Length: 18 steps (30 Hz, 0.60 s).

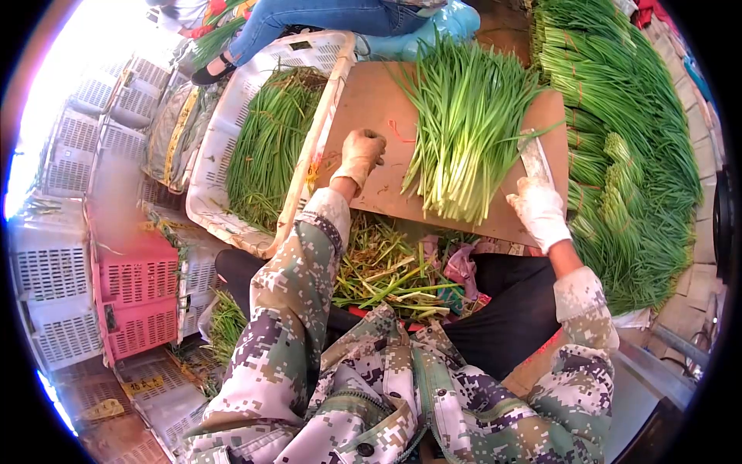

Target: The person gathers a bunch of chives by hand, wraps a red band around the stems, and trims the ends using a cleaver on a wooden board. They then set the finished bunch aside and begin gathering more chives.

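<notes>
Mid-frame, a loose bunch of chives (464, 131) lies on the brown worktop (371, 100), with the gloved right hand (539, 213) clamped on a knife (533, 157) at its right edge and the left hand (359, 155) curled into a fist to its left.

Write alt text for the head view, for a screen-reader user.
A person's gloved right hand holds a knife beside a loose bunch of green chives on a brown board, left hand fisted on it. A white crate of greens sits left, bundled chives right.
</notes>
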{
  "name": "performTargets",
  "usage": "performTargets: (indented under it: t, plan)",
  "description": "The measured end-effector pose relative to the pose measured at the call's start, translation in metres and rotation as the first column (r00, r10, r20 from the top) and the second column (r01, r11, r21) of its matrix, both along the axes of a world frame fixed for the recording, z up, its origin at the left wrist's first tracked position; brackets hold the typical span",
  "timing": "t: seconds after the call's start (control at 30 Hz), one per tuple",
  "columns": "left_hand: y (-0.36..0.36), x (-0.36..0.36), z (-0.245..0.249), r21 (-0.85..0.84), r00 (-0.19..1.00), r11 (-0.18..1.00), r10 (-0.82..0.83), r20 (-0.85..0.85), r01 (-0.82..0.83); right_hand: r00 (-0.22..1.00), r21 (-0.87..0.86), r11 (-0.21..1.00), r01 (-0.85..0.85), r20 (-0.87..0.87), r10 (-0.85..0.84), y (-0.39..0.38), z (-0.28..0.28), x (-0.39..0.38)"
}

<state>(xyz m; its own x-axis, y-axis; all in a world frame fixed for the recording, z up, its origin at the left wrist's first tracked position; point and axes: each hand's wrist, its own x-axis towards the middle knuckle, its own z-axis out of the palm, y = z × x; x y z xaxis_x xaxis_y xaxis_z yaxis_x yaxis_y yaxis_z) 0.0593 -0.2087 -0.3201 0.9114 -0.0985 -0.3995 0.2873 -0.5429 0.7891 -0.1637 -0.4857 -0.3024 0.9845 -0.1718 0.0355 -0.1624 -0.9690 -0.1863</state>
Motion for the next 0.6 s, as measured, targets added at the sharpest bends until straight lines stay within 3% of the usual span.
performTargets:
  t: [0.03,0.1,0.13,0.2,0.33,0.4,0.43,0.5,0.53,0.6]
  plan:
    - [0.0,0.0,-0.001,-0.003,1.0,1.0,0.007,0.002,-0.007,0.995,-0.018,1.0,0.023,-0.094,-0.024,0.004,-0.004,0.007]
    - [-0.005,-0.001,-0.005,-0.099,0.995,0.995,0.004,-0.099,-0.014,0.997,0.015,0.999,0.038,-0.06,-0.037,0.005,-0.02,0.016]
    - [-0.008,0.001,-0.006,-0.059,0.995,0.998,-0.003,-0.102,-0.003,0.998,0.055,0.997,0.063,-0.035,-0.061,0.006,-0.027,0.019]
    - [-0.02,0.008,0.0,0.199,0.985,0.977,-0.04,-0.169,0.074,0.998,0.122,0.991,0.052,-0.034,-0.048,0.003,-0.038,0.017]
    - [-0.037,0.01,0.008,0.293,0.967,0.944,-0.078,-0.242,0.15,0.999,0.124,0.992,0.028,-0.048,-0.022,-0.003,-0.047,0.02]
    - [-0.041,0.018,-0.007,0.314,0.965,0.914,-0.231,-0.122,0.259,0.998,0.168,0.984,0.054,-0.042,-0.048,-0.005,-0.038,0.02]
    - [-0.043,0.022,-0.024,0.313,0.965,0.914,-0.228,-0.131,0.258,0.998,0.169,0.984,0.052,-0.051,-0.044,-0.008,-0.043,0.022]
    - [-0.05,0.027,-0.055,0.546,0.896,0.832,-0.315,0.313,0.102,0.999,0.232,0.972,0.032,-0.035,-0.024,-0.017,-0.053,0.025]
    - [-0.052,0.034,-0.063,0.55,0.897,0.828,-0.32,0.305,0.109,0.999,0.238,0.971,0.037,-0.042,-0.028,-0.017,-0.053,0.025]
    - [-0.053,0.046,-0.072,0.369,0.983,0.912,-0.158,-0.092,0.181,1.0,0.254,0.967,0.005,-0.027,0.002,-0.019,-0.047,0.027]
